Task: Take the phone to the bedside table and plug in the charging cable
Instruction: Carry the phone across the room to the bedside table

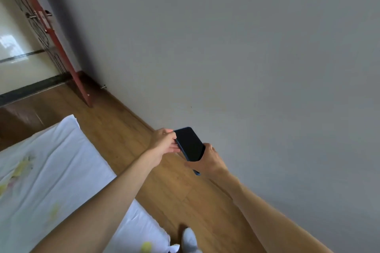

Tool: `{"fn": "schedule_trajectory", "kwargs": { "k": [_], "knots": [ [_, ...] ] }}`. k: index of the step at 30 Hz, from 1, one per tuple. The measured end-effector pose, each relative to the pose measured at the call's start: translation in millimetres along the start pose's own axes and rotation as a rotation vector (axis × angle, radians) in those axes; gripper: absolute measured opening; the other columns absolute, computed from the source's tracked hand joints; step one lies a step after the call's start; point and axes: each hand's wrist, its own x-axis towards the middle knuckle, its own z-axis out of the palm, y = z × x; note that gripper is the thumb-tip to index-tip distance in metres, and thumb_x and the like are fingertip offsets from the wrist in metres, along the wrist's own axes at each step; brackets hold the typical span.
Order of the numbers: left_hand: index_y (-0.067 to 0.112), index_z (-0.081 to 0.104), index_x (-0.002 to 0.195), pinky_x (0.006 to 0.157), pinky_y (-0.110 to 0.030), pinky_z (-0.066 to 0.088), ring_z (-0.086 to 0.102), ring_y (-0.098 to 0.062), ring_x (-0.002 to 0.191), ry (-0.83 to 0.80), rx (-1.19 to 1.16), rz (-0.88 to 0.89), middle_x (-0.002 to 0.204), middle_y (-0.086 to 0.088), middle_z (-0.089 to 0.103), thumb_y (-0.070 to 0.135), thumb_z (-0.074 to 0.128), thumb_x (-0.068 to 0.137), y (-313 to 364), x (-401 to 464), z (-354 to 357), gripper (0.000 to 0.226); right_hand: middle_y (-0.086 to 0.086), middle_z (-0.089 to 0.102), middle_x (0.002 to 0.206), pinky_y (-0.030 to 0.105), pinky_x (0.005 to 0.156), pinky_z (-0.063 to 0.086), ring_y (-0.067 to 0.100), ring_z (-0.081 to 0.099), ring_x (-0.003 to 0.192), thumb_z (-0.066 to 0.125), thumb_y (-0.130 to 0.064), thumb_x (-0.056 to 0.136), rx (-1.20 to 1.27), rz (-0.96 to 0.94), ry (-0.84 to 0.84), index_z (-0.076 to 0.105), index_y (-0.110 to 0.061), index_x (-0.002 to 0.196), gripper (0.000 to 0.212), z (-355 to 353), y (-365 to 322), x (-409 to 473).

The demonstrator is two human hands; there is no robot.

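A dark phone (189, 144) with a black screen and a blue edge is held out in front of me, above the wooden floor near the wall. My left hand (164, 141) grips its upper left edge with the fingers. My right hand (207, 160) wraps around its lower end from below. Both arms are stretched forward. No bedside table and no charging cable are in view.
A bed with a white flowered sheet (51, 170) lies to my left. A strip of wooden floor (176, 191) runs between the bed and a grey wall (246, 47). A red-framed door (53, 33) stands open at the far left. My foot in a white sock (190, 240) is below.
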Motion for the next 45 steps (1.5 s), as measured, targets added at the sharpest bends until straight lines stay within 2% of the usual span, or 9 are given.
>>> {"fn": "schedule_trajectory", "kwargs": {
  "k": [3, 6, 10, 17, 21, 27, 31, 35, 45],
  "knots": [
    [0.004, 0.057, 0.114, 0.046, -0.021, 0.057, 0.071, -0.026, 0.074, 0.054, -0.091, -0.018, 0.1, -0.025, 0.07, 0.003, 0.059, 0.092, 29, 57, 1, 0.022, 0.008, 0.07, 0.096, 0.029, 0.056, 0.054, 0.017, 0.065, 0.068, 0.07, -0.035, 0.052, -0.023, -0.029, -0.008, 0.056, -0.01, 0.117, 0.071, -20, -25, 73],
    [0.005, 0.061, 0.102, 0.047, -0.019, 0.057, 0.07, -0.024, 0.073, 0.092, -0.131, -0.009, 0.09, -0.02, 0.069, 0.003, 0.053, 0.095, 60, 103, -4, 0.01, 0.002, 0.069, 0.08, 0.026, 0.053, 0.049, 0.016, 0.063, 0.059, 0.072, -0.034, 0.055, -0.052, -0.081, -0.034, 0.057, -0.013, 0.114, 0.064, -37, -55, 134],
    [0.004, 0.062, 0.12, 0.08, -0.038, 0.063, 0.075, -0.031, 0.088, 0.201, -0.108, -0.049, 0.104, -0.021, 0.074, 0.006, 0.05, 0.097, 97, 164, -25, 0.026, 0.003, 0.065, 0.093, 0.026, 0.054, 0.046, 0.015, 0.06, 0.064, 0.072, -0.04, 0.057, -0.047, -0.149, -0.098, 0.054, -0.013, 0.121, 0.072, -47, -96, 201],
    [0.006, 0.062, 0.116, 0.057, -0.025, 0.061, 0.075, -0.027, 0.083, 0.415, -0.147, -0.01, 0.095, -0.016, 0.073, 0.01, 0.051, 0.1, 142, 254, -70, 0.019, 0.011, 0.065, 0.088, 0.035, 0.063, 0.058, 0.024, 0.06, 0.063, 0.067, -0.047, 0.049, -0.019, -0.344, -0.235, 0.061, -0.003, 0.107, 0.073, -34, -165, 328],
    [0.01, 0.065, 0.111, 0.054, -0.023, 0.06, 0.075, -0.025, 0.079, 0.575, -0.156, -0.042, 0.092, -0.012, 0.072, 0.004, 0.053, 0.098, 168, 299, -96, 0.018, 0.013, 0.069, 0.104, 0.043, 0.073, 0.064, 0.03, 0.072, 0.085, 0.08, -0.041, 0.058, 0.001, -0.428, -0.337, 0.055, -0.012, 0.123, 0.076, -26, -207, 389],
    [0.012, 0.068, 0.091, 0.058, -0.028, 0.063, 0.077, -0.028, 0.075, 0.708, -0.181, -0.082, 0.089, -0.015, 0.073, -0.003, 0.058, 0.091, 200, 357, -149, 0.018, 0.006, 0.07, 0.1, 0.041, 0.069, 0.065, 0.023, 0.072, 0.08, 0.082, -0.041, 0.06, -0.004, -0.531, -0.433, 0.054, -0.014, 0.126, 0.076, -5, -270, 458],
    [0.015, 0.067, 0.085, 0.057, -0.027, 0.062, 0.077, -0.024, 0.072, 0.749, -0.184, -0.083, 0.087, -0.014, 0.074, 0.0, 0.056, 0.093, 204, 404, -192, 0.02, 0.004, 0.067, 0.108, 0.042, 0.074, 0.065, 0.024, 0.071, 0.089, 0.083, -0.041, 0.062, -0.047, -0.571, -0.464, 0.049, -0.019, 0.13, 0.08, 20, -309, 507],
    [0.01, 0.068, 0.098, 0.055, -0.024, 0.06, 0.076, -0.024, 0.073, 0.778, -0.189, -0.103, 0.088, -0.015, 0.074, 0.003, 0.053, 0.096, 203, 458, -249, 0.016, 0.002, 0.064, 0.112, 0.042, 0.076, 0.065, 0.023, 0.07, 0.094, 0.085, -0.041, 0.064, -0.119, -0.61, -0.488, 0.047, -0.021, 0.131, 0.08, 62, -358, 561],
    [0.002, 0.07, 0.096, 0.056, -0.026, 0.059, 0.075, -0.027, 0.071, 0.762, -0.213, -0.086, 0.085, -0.019, 0.074, 0.002, 0.053, 0.094, 254, 591, -468, 0.018, -0.008, 0.061, 0.106, 0.034, 0.074, 0.064, 0.01, 0.065, 0.091, 0.081, -0.054, 0.057, -0.222, -0.7, -0.509, 0.048, -0.028, 0.126, 0.081, 189, -555, 695]
  ]
}}
